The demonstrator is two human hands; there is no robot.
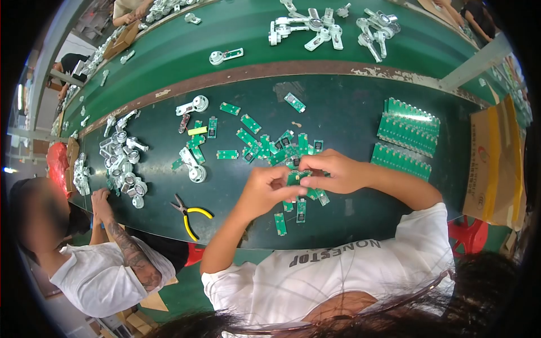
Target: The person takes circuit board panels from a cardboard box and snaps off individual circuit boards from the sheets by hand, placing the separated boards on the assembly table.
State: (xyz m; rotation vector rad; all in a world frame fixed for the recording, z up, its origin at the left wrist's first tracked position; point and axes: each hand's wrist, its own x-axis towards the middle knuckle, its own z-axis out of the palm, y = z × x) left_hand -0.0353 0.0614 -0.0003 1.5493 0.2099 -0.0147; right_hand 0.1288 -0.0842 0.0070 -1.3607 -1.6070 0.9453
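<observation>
Both my hands are together over the dark green table. Between the fingertips of my left hand (266, 190) and my right hand (333, 172) is a small green circuit board (297, 178), its edges partly covered by the fingers. Each hand pinches it from its own side. Around and under the hands lies a loose pile of small green circuit boards (248, 136), some showing a dark chip. A single board (280, 223) lies in front of my left hand. Pliers with yellow handles (189, 213) rest open on the table to the left.
Stacked panels of joined boards (408, 132) lie at the right, beside a cardboard box (489, 163). White plastic housings (121, 152) are heaped at the left near a co-worker's hands (101, 204). A green conveyor belt (169, 67) behind carries more housings (318, 28).
</observation>
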